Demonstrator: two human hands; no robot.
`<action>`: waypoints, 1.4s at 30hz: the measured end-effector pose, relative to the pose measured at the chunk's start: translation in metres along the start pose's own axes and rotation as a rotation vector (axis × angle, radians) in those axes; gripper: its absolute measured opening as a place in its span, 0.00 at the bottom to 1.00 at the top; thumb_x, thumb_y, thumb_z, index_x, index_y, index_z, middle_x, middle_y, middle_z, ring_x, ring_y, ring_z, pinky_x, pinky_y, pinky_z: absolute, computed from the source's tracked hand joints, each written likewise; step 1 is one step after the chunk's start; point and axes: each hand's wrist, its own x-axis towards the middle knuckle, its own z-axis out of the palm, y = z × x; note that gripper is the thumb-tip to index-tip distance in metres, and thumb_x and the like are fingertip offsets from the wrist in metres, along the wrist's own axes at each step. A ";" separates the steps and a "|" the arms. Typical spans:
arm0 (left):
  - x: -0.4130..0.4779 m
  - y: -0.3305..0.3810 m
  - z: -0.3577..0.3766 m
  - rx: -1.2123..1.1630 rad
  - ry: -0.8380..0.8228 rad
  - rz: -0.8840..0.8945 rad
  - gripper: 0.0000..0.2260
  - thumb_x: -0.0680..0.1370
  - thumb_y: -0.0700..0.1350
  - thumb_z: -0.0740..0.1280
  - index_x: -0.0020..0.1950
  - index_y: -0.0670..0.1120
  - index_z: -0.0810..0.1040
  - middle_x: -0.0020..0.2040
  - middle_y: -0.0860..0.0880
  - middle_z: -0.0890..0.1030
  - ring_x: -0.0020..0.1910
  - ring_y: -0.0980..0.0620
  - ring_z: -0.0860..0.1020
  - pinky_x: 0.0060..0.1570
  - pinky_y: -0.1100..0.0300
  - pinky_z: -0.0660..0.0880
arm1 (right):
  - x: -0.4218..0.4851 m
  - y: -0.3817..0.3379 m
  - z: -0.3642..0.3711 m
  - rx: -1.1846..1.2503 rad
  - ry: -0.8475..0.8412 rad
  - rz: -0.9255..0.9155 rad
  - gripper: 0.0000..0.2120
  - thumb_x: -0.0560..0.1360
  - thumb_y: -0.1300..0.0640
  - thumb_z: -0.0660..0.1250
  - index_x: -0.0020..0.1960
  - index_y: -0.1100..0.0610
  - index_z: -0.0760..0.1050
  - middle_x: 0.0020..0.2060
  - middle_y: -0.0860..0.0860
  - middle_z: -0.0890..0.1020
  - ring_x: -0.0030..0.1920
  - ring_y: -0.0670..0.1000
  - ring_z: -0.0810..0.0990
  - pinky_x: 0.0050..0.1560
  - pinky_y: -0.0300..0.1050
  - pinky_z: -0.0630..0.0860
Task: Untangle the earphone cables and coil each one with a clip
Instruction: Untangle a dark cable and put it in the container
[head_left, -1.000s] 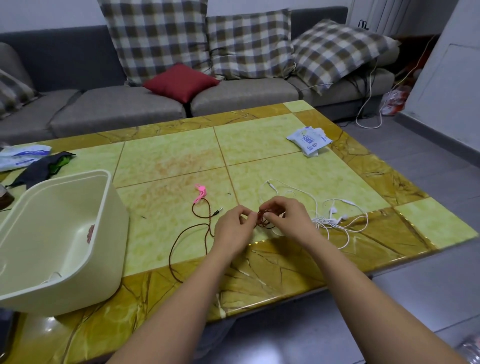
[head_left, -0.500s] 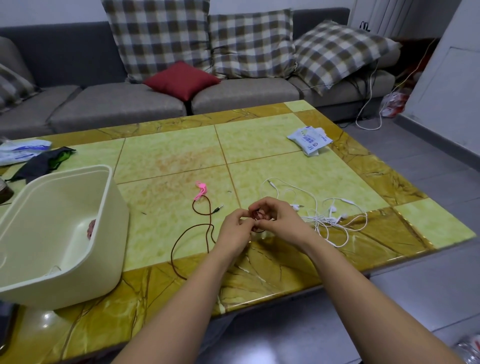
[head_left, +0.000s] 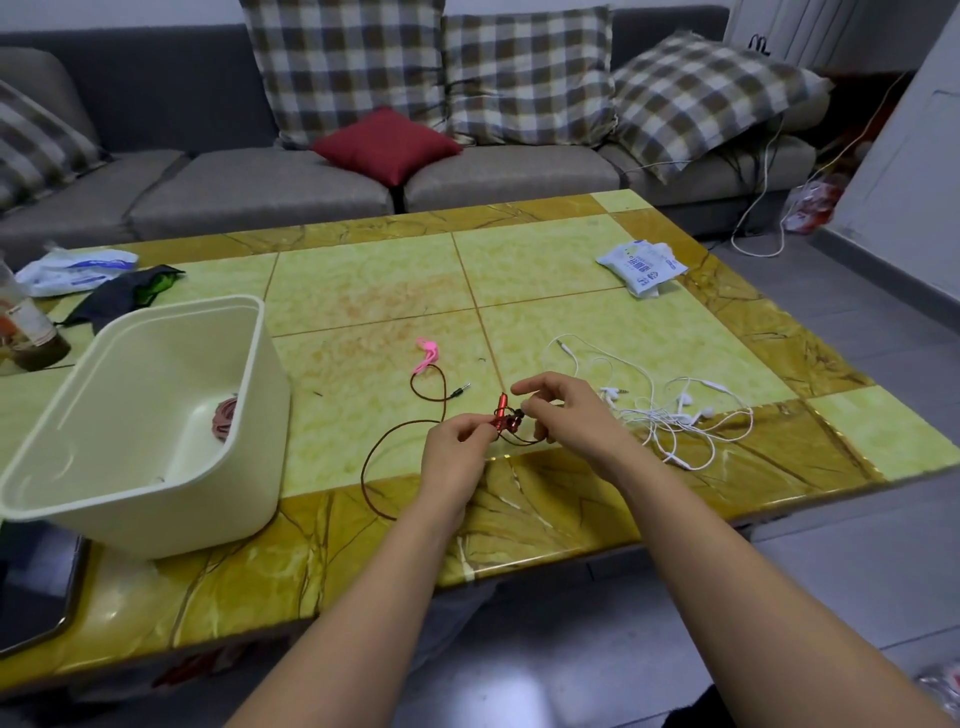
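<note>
L hand (head_left: 457, 449) pinches the red earphones (head_left: 503, 418) at the bud end, thumb + fingertips curled on them. R hand (head_left: 569, 415) pinches the same bunch from the other side, index finger stuck out. Both are held just over the table (head_left: 363, 291), near its front edge. The red cable (head_left: 366, 467) trails left from my hands in a loop on the top; its jack (head_left: 461, 388) lies near the pink clip (head_left: 426, 356). White earphones (head_left: 675, 415) sit in a tangle just beside my R hand. Cream bin (head_left: 244, 467) stands at the left, open top. Inside, at the bottom, is one reddish coil (head_left: 223, 423); can't tell exactly what it is.
</note>
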 end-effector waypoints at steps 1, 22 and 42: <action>-0.001 0.000 -0.001 0.012 -0.005 0.004 0.08 0.79 0.40 0.64 0.48 0.46 0.82 0.41 0.53 0.80 0.39 0.59 0.73 0.37 0.66 0.68 | -0.002 -0.002 0.001 -0.024 -0.029 -0.012 0.11 0.77 0.62 0.65 0.58 0.55 0.80 0.42 0.49 0.79 0.32 0.45 0.77 0.37 0.36 0.73; -0.020 0.006 -0.035 0.141 -0.063 0.141 0.11 0.74 0.54 0.71 0.47 0.47 0.84 0.46 0.46 0.81 0.43 0.53 0.74 0.42 0.62 0.69 | -0.029 -0.019 -0.007 -0.148 -0.092 -0.076 0.05 0.76 0.61 0.67 0.44 0.58 0.81 0.39 0.52 0.82 0.36 0.45 0.77 0.36 0.35 0.70; -0.043 0.016 -0.040 0.138 -0.071 0.200 0.06 0.77 0.45 0.69 0.48 0.44 0.84 0.48 0.49 0.83 0.46 0.59 0.77 0.41 0.68 0.69 | -0.054 -0.019 -0.008 0.337 -0.061 0.146 0.10 0.79 0.51 0.65 0.44 0.57 0.74 0.32 0.50 0.80 0.31 0.47 0.76 0.38 0.41 0.72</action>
